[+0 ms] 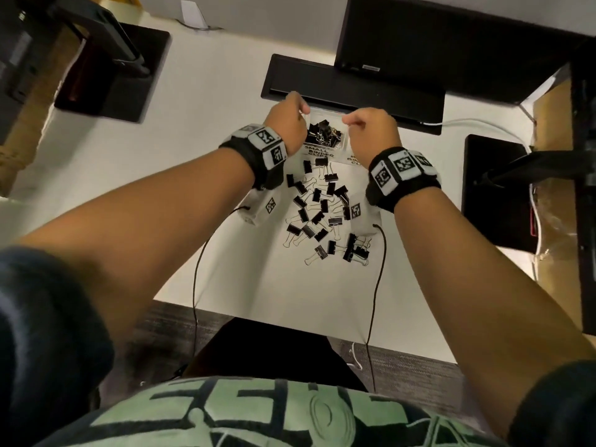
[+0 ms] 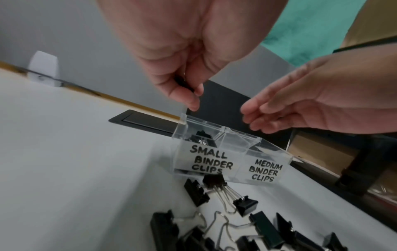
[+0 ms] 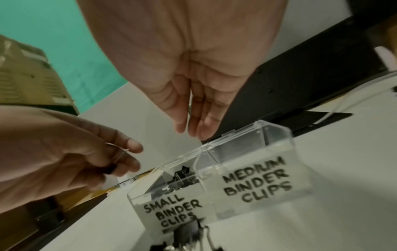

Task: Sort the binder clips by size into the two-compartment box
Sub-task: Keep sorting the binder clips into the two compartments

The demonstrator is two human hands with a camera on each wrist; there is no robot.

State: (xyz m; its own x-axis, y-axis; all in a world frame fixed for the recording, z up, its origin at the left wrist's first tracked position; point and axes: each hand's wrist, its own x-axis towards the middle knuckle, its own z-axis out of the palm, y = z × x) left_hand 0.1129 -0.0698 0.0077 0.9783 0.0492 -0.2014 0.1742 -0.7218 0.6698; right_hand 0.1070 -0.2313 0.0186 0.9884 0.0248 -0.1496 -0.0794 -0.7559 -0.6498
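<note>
A clear two-compartment box (image 1: pixel 319 152) (image 2: pixel 214 159) (image 3: pixel 247 186) stands on the white table, labelled SMALL BINDER CLIPS on the left and MEDIUM BINDER CLIPS on the right. Several black clips (image 1: pixel 322 132) lie in the small compartment. The right wrist view shows no clip in the medium one. My left hand (image 1: pixel 303 109) (image 2: pixel 193 96) (image 3: pixel 120 161) hovers over the small compartment's far left corner and pinches a small black binder clip (image 2: pixel 184 84) (image 3: pixel 110 169). My right hand (image 1: pixel 350 119) (image 2: pixel 251 117) (image 3: pixel 189 125) hangs over the divider, fingers straight, holding nothing. A pile of black clips (image 1: pixel 322 214) lies in front of the box.
A black monitor base (image 1: pixel 351 88) sits right behind the box, the monitor (image 1: pixel 451 43) above it. Black stands are at the left (image 1: pixel 113 69) and right (image 1: pixel 493 188). A white cable (image 1: pixel 477 124) runs at the right. Thin black wrist cables (image 1: pixel 196 285) cross the table's front edge.
</note>
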